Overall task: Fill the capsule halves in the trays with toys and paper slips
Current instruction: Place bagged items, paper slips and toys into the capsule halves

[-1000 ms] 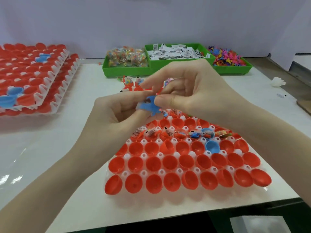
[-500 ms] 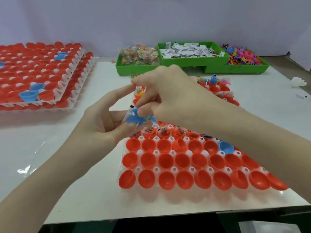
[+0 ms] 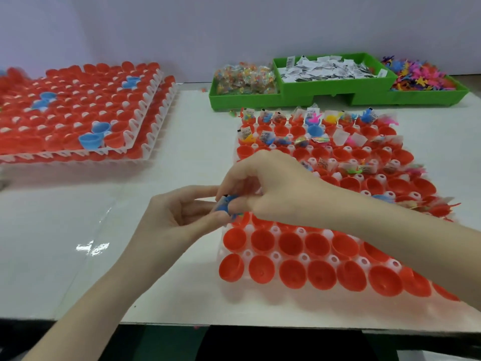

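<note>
A white tray of red capsule halves lies in front of me, right of centre. Its far rows hold toys and paper slips; the two nearest rows of red halves are bare inside. My left hand and my right hand meet at the tray's left edge. Together their fingertips pinch a small blue toy with a bit of clear wrapping, just above the tray's left side. My right forearm crosses over the tray's right part and hides some cups.
A green bin at the back holds bagged toys, paper slips and loose coloured toys. Stacked trays of red and a few blue halves sit at the left. The table's front edge runs just below.
Both hands have come down and toward the tray's left edge with the blue toy still between them. The view has shifted, so the tray now sits further right.
</note>
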`<state>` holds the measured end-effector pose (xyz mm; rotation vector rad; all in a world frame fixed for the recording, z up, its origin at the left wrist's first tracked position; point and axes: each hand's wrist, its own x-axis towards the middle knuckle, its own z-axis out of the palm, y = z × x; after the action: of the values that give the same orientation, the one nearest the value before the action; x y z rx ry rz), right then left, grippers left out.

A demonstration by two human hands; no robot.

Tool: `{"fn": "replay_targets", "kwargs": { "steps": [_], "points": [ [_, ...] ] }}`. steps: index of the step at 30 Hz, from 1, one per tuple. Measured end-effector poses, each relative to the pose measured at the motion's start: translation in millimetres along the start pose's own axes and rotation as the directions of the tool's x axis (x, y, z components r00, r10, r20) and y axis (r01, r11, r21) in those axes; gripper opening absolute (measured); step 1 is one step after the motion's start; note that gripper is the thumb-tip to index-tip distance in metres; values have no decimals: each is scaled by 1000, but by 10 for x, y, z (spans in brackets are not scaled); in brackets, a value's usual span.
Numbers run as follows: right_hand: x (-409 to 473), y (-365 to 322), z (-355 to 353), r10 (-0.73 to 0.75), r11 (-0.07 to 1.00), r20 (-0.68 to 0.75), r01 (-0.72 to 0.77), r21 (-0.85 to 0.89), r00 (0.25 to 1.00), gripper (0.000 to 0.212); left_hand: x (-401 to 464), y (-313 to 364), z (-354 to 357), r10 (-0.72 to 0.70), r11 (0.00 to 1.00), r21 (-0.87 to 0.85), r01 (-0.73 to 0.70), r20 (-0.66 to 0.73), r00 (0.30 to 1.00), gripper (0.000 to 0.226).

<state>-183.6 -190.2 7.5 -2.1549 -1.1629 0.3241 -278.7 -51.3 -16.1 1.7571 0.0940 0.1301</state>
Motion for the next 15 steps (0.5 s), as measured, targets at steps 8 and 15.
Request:
{"fn": "replay_targets", "kwargs": {
  "steps": [8, 15],
  "points": [
    [-78, 30, 159, 17, 995, 173, 0, -100, 985, 15, -185, -320, 3, -59, 921, 379, 89, -89, 994, 51],
    [-117, -70, 171, -15, 961, 225, 76, -266, 974, 13, -210, -447, 94, -95, 924, 359, 133, -120, 988, 54]
  ]
}}
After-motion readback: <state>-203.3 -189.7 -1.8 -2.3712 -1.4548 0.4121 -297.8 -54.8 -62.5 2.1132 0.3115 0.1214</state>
